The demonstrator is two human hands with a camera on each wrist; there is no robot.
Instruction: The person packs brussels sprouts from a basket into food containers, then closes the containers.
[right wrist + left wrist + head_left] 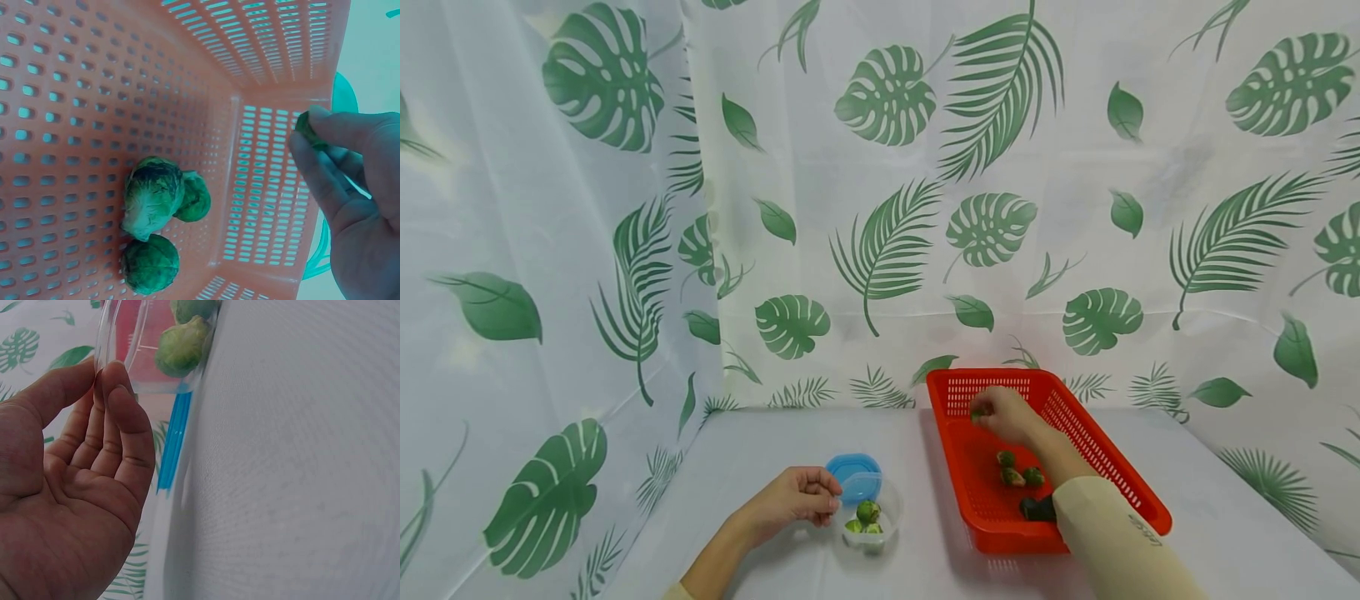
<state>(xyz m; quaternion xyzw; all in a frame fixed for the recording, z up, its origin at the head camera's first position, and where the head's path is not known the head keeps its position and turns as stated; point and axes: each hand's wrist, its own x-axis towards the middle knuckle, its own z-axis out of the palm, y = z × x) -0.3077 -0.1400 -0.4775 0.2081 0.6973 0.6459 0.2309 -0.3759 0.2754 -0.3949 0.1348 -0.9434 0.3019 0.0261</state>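
Note:
My left hand (pixel 805 497) pinches the rim of a clear plastic tub (pixel 891 510) between thumb and fingers. Inside the tub lie several Brussels sprouts (pixel 868 512); two show through its wall in the left wrist view. My right hand (pixel 1006 414) is over the far part of a red perforated basket (pixel 958 475), and its thumb and fingertips pinch a small Brussels sprout (pixel 307 130). Below it, three Brussels sprouts (pixel 153 194) sit together on the basket floor.
A blue lid (pixel 853 475) lies on the white table just behind the tub. In the basket's near part, a dark object (pixel 1037 508) shows by the right wrist. Leaf-printed curtains (pixel 880 250) stand behind and at the sides of the table.

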